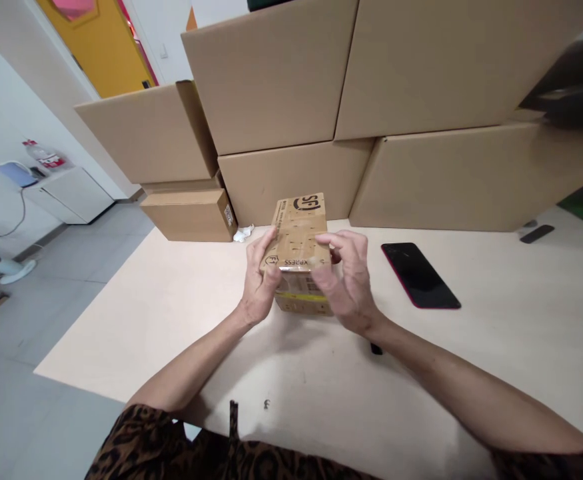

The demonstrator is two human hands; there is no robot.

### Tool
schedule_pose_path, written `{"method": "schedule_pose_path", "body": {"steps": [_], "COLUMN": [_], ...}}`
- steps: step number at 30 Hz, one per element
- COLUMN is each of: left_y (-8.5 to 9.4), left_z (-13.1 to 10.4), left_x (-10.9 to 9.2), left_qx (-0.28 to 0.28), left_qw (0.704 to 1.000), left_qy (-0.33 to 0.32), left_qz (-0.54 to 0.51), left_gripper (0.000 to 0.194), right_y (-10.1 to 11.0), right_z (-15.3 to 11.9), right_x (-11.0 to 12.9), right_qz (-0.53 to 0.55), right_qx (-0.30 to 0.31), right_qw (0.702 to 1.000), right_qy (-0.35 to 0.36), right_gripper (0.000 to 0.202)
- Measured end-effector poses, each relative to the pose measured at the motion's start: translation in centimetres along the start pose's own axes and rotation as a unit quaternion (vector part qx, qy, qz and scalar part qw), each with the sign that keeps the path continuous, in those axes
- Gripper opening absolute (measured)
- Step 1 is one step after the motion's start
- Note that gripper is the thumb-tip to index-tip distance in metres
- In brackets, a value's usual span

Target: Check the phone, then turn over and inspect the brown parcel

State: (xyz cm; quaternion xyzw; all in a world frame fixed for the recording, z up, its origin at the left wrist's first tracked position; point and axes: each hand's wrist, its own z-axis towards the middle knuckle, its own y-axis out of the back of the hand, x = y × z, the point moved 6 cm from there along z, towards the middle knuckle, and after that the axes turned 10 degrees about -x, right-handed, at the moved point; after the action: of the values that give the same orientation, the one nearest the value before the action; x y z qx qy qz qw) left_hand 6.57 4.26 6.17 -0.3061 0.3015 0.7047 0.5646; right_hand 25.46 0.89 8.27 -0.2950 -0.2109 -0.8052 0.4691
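Observation:
A small brown cardboard parcel (300, 230) with black express-courier print and clear tape stands on the pale table (171, 313), near its middle. My left hand (260, 280) grips the parcel's near left corner, fingers curled over the top edge. My right hand (347, 283) rests against the near right side, fingers spread along the taped end. A yellow strip shows on the parcel's front face between my hands.
Large plain cartons (351, 87) are stacked like a wall along the table's far side, with a smaller carton (191, 215) at the left. A black phone with a red rim (420, 275) lies to the right. A dark remote-like object (536, 233) lies further right.

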Motion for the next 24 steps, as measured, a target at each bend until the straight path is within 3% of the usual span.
{"method": "schedule_pose_path", "body": {"steps": [3,8,14,17,20,22,24], "left_y": [-0.4,-1.2,-0.6,-0.1,0.4,0.5,0.5], "left_z": [-0.9,-1.8,-1.6,-1.2,-0.9,-0.9,-1.1], "left_x": [0.4,1.4,1.4,1.6,1.9,2.1,2.2], "left_qx": [0.009,0.021,-0.006,-0.025,-0.027,-0.014,0.008], "left_qw": [0.999,0.998,0.998,0.998,0.995,0.991,0.985], "left_qy": [-0.026,0.062,0.061,0.058,0.077,0.105,0.139], "left_qz": [0.018,-0.025,-0.028,-0.016,-0.049,-0.083,-0.102], "left_gripper": [0.081,0.087,0.079,0.072,0.068,0.069,0.071], "right_y": [-0.5,-0.9,-0.3,0.0,-0.2,-0.6,-1.1], "right_z": [-1.1,-1.5,-1.6,-1.3,-1.0,-1.0,-0.9], "right_x": [-1.4,-3.7,-3.0,-2.8,-3.8,-4.4,-4.6], "right_qz": [-0.025,-0.042,-0.022,0.017,0.041,0.058,0.051], "right_qx": [-0.003,-0.005,-0.018,-0.038,-0.019,0.011,0.054], "right_qw": [0.999,0.998,0.998,0.999,0.995,0.988,0.987], "right_qy": [0.021,0.041,0.050,0.009,-0.089,-0.141,-0.144], "right_gripper": [0.058,0.075,0.048,0.040,0.038,0.064,0.101]}}
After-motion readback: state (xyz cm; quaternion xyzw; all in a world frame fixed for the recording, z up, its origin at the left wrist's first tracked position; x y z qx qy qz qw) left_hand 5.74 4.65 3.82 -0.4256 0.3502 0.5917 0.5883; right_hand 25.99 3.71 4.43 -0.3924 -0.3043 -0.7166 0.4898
